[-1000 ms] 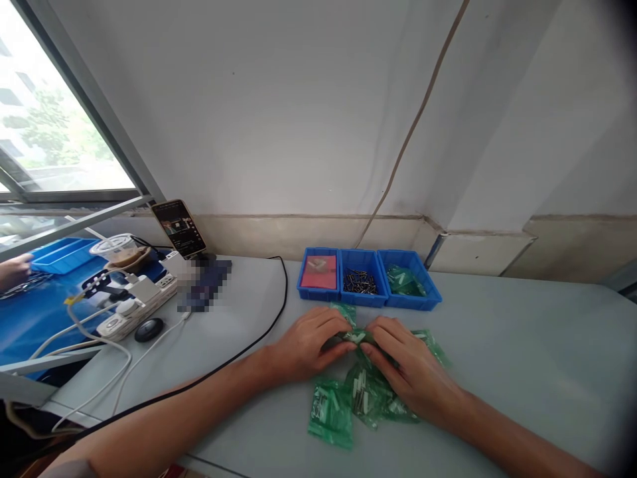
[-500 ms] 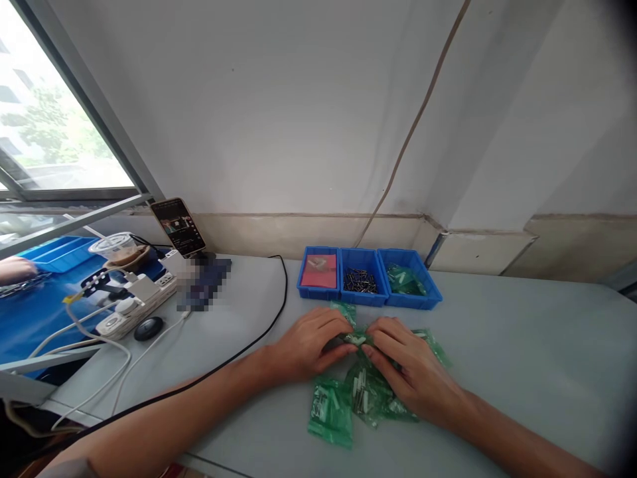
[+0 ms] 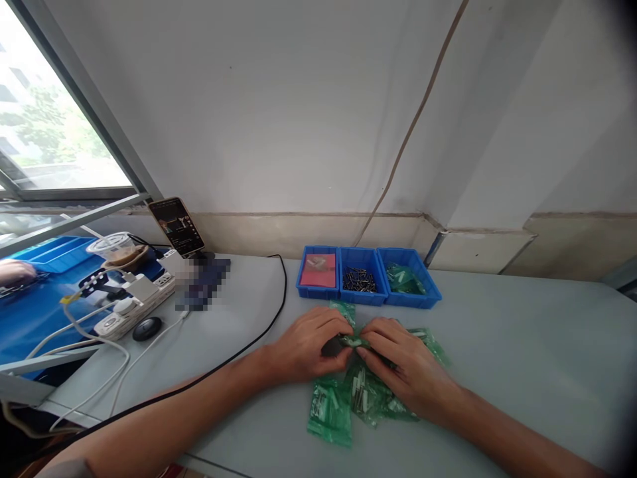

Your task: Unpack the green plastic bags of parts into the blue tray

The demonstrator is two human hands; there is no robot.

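Between my two hands is a small green plastic bag [image 3: 354,341], pinched at its edges. My left hand [image 3: 318,340] grips its left side with thumb and fingers, and my right hand [image 3: 402,358] grips the right side. What is inside this bag is hard to make out. Below the hands lie more green bags [image 3: 365,392] with pale, rod-like pieces showing through, partly covered by my right hand. A flat green packet [image 3: 329,413] rests at the front left of them. Other green bags [image 3: 432,345] stick out beyond my right hand.
Three joined blue bins stand by the wall: one with a red packet [image 3: 318,271], one with small dark metal parts [image 3: 359,280], one with green bags [image 3: 404,279]. A black cable [image 3: 249,348], phone [image 3: 177,226], power strip [image 3: 142,312] and mouse [image 3: 147,328] are left. Another person's hand [image 3: 16,272] shows far left.
My right hand has shifted slightly left, closer to my left hand. The bag held between them is more bunched up. The other green bags lie as before.
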